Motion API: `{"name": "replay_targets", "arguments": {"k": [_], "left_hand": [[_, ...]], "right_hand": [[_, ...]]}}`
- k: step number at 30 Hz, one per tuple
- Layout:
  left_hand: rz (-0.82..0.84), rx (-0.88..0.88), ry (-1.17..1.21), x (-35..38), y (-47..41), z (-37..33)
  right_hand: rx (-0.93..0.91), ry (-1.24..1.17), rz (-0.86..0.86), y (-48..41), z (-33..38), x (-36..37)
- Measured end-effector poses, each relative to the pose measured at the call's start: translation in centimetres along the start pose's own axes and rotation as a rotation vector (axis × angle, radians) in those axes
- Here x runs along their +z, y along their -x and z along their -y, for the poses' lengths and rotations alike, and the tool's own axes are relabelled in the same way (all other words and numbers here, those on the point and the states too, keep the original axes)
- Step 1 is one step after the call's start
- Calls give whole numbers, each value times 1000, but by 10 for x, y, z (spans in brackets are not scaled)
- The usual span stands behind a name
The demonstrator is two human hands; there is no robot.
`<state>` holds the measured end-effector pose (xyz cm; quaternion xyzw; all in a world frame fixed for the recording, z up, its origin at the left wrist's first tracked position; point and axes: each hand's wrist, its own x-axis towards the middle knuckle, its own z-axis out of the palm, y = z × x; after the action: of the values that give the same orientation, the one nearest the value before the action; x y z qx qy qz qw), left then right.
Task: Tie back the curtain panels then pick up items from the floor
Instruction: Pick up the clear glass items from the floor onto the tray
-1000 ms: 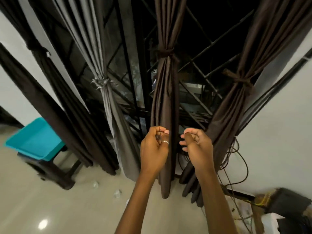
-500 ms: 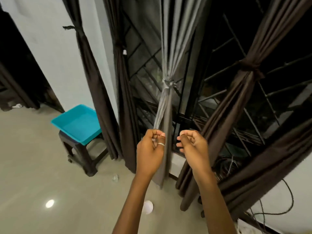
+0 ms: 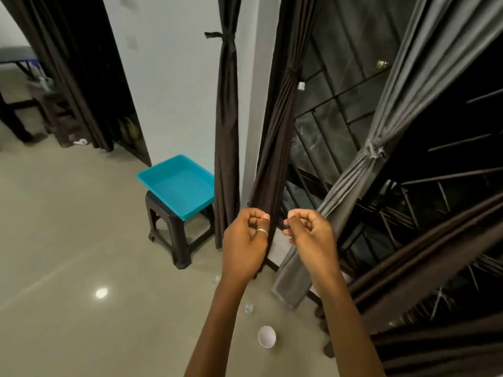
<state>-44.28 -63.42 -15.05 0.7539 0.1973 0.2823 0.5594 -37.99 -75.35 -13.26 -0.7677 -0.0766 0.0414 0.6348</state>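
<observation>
**A:** Where are the hands?

**B:** Both are raised to the right of the stool [image 3: 174, 240]. The left hand [image 3: 245, 240], with a ring [image 3: 262, 231] on one finger, has its fingers curled in and the thumb tip against them. Nothing shows in it. The right hand [image 3: 313, 235] is curled the same way and looks just as empty. Their backs face the camera, so the palms are hidden.

**A:** And the curtains?

**B:** A brown panel [image 3: 226, 131] hangs just right of the stool, tied high up. A second brown panel [image 3: 277, 159] is further right, also tied, with its lower end behind the left hand. Beyond that is a grey panel [image 3: 353, 186], knotted midway, its hem partly behind the right forearm. Farthest from the stool, dark folds [image 3: 422, 268] run off the edge. I cannot tell whether they are tied.

**A:** What's on the floor?

**B:** A white cup [image 3: 266, 336] lies in front of the stool and to its right, between the forearms. Nearer the stool is a small clear scrap [image 3: 248, 308], too blurred to name. Far behind the stool to the left is a white speck [image 3: 80, 142], too small to make out.

**A:** And on the stool?

**B:** A blue tray [image 3: 177, 186].
</observation>
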Motion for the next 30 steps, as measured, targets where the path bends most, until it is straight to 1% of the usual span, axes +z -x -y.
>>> {"name": "replay_targets", "arguments": {"k": [6,13,18,24,27,30], "left_hand": [[-17,0,-56,-15,-39,22],[33,26,-171,-4,-109,33],[79,-25,-184,15,-147,50],[202,-109,-219,26,-188,82],[238,-146,-249,27,-207,100],[315,-161,-291,20,-226,121]], "right_hand": [[41,19,64,-37,-7,41],[110,-20,144,-109,-11,82],[147,-15,121,-150,-32,88],[229,-15,62,-191,-60,87],[290,-9,28,-202,-78,98],[343,9,0,-210,-94,118]]}}
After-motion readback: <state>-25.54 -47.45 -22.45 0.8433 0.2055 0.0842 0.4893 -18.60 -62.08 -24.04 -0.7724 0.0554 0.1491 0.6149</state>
